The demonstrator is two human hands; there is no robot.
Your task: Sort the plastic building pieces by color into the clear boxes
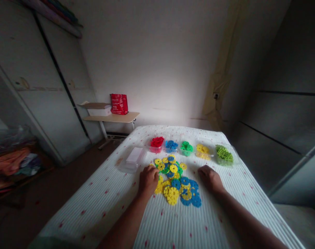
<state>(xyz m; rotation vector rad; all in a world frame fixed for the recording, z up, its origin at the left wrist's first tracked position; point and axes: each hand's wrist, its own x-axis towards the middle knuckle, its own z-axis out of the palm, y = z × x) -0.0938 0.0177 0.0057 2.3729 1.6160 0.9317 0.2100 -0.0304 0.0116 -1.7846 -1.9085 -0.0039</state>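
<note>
A loose pile of flower-shaped plastic discs (173,168), yellow, blue and green, lies on the white ribbed bedcover (157,231). My left hand (148,178) rests in a loose fist against the pile's left side, covering some discs. To the right, apart from the pile, my right hand (208,175) lies with curled fingers on the cover. Nothing shows in either hand, though the fingertips are partly hidden. Larger yellow discs (173,196) are at the near side, with overlapping blue discs (195,197) beside them.
Behind the pile stand clear tubs of red pieces (157,142), blue pieces (171,146), green pieces (186,147), yellow pieces (202,150) and lime-green pieces (224,154). A clear plastic container (130,167) with a white block (135,155) sits left. Beyond is a small table (121,118) with a red bag (119,104).
</note>
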